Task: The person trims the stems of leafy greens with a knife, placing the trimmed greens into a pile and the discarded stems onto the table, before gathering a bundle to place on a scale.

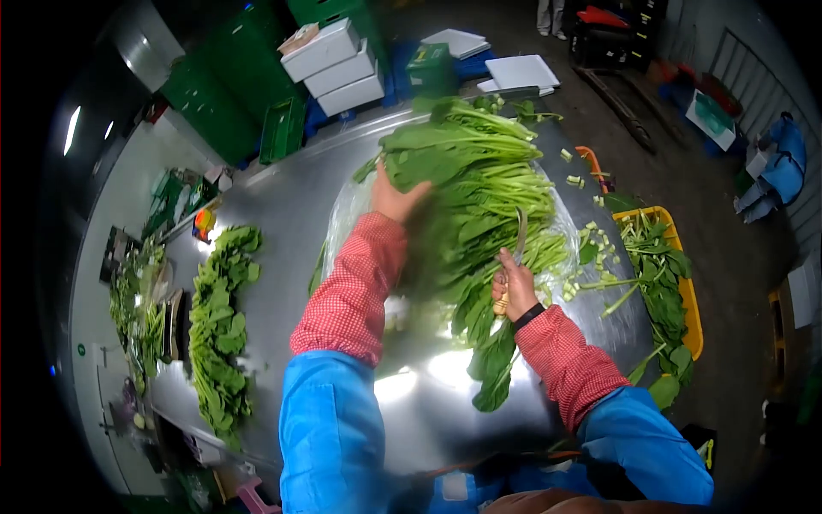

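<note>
A big pile of leafy green stalks point(505, 180) lies on clear plastic film point(342, 214) on the metal table point(287, 206), its leaves to the left and cut stems to the right. At the pile's left side, my left hand point(398, 197) touches the leaves with thumb and fingers apart. My right hand point(514, 287) is closed around the handle of a curved knife point(521, 231), whose blade points up over the stems. Some leaves point(492, 368) hang below that hand. Small cut stem pieces point(599, 248) are scattered to the right of the pile.
A row of greens point(218, 334) lies on the table's left part. At the right edge stands a yellow crate point(695, 317) with leaves. White foam boxes point(342, 77) and green crates point(282, 128) are behind the table. A person in blue point(783, 158) is at the far right.
</note>
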The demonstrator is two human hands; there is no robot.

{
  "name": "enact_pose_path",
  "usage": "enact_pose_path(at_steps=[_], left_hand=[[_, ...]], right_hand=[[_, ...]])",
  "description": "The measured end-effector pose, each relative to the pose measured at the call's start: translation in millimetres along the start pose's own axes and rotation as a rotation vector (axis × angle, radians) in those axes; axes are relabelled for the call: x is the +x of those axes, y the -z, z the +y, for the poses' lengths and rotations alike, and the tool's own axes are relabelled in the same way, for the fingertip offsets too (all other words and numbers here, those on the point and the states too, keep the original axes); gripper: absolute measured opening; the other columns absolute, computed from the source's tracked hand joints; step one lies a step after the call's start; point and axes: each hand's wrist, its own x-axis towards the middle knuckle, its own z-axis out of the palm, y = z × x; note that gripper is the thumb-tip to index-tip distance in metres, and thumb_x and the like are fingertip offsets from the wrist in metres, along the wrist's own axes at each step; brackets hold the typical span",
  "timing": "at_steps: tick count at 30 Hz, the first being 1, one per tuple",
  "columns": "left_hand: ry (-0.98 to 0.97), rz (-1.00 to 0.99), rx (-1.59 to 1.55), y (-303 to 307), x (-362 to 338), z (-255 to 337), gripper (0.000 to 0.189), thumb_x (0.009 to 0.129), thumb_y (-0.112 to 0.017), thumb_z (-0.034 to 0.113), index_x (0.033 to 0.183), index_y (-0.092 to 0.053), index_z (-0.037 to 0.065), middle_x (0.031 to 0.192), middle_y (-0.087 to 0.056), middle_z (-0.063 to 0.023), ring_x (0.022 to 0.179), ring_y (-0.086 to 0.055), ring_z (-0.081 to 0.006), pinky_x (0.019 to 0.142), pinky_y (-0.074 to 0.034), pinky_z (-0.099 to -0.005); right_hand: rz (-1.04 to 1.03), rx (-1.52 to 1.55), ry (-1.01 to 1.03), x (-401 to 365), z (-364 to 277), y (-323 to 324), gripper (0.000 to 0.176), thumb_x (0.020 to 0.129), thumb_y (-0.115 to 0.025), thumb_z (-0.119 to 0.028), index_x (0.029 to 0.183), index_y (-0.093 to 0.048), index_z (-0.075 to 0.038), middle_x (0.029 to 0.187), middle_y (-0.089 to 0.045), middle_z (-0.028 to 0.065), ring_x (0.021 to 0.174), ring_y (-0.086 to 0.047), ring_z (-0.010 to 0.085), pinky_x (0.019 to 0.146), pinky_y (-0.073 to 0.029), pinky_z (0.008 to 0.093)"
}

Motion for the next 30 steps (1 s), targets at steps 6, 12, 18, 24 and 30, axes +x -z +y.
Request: enact_pose_path(at_steps=[6, 12, 18, 24, 30], left_hand=[[0.145, -0.222, 0.109, -29.3, 46.7, -20.3, 0.088, 0.067, -0.078, 0.052, 0.127, -0.045, -0.004, 0.113, -0.062, -0.0258, 0.103, -0.062, -0.0350, 0.091, -0.049, -0.0383], [0.158, -0.274, 0.228, -16.4, 36.5, 17.9, 0.083, 0.068, -0.078, 0.053, 0.120, -0.051, -0.007, 0.112, -0.061, -0.0290, 0.106, -0.060, -0.0377, 0.091, -0.048, -0.0386], [0.150, -0.260, 0.243, -18.3, 33.6, 6.2, 0.097, 0.067, -0.073, 0.065, 0.130, -0.045, -0.004, 0.114, -0.058, -0.0297, 0.110, -0.057, -0.0393, 0.094, -0.045, -0.0407], [0.243, -0.251, 0.329, -35.2, 33.7, -5.5, 0.104, 0.065, -0.072, 0.067, 0.139, -0.038, 0.002, 0.120, -0.054, -0.0332, 0.113, -0.055, -0.0427, 0.094, -0.046, -0.0449], [0.041, -0.113, 0.130, -18.5, 5.3, 55.7, 0.064, 0.072, -0.078, 0.040, 0.110, -0.051, -0.004, 0.092, -0.065, -0.0280, 0.085, -0.064, -0.0427, 0.077, -0.051, -0.0445]], right_hand=[[0.028, 0.154, -0.042, 44.3, -0.6, -11.6, 0.041, 0.085, -0.070, -0.039, 0.082, -0.038, -0.015, 0.055, -0.039, -0.0013, 0.040, -0.038, 0.0103, 0.036, -0.033, 0.0256], [-0.033, 0.159, 0.060, 49.6, -33.8, -44.1, 0.028, 0.093, -0.059, -0.031, 0.087, -0.043, -0.008, 0.058, -0.045, 0.0015, 0.043, -0.041, 0.0106, 0.039, -0.037, 0.0247], [-0.033, 0.161, 0.153, 56.9, -34.9, -50.6, 0.035, 0.092, -0.062, -0.033, 0.095, -0.043, -0.004, 0.057, -0.043, 0.0008, 0.042, -0.042, 0.0103, 0.037, -0.038, 0.0260], [-0.015, 0.131, 0.074, 66.9, -37.7, -47.6, 0.040, 0.091, -0.062, -0.034, 0.102, -0.042, -0.001, 0.056, -0.043, 0.0007, 0.041, -0.042, 0.0107, 0.036, -0.039, 0.0264], [0.151, 0.124, 0.106, 78.3, -41.9, -46.3, 0.046, 0.085, -0.068, -0.043, 0.096, -0.048, -0.002, 0.058, -0.044, 0.0030, 0.043, -0.045, 0.0143, 0.038, -0.040, 0.0292]])
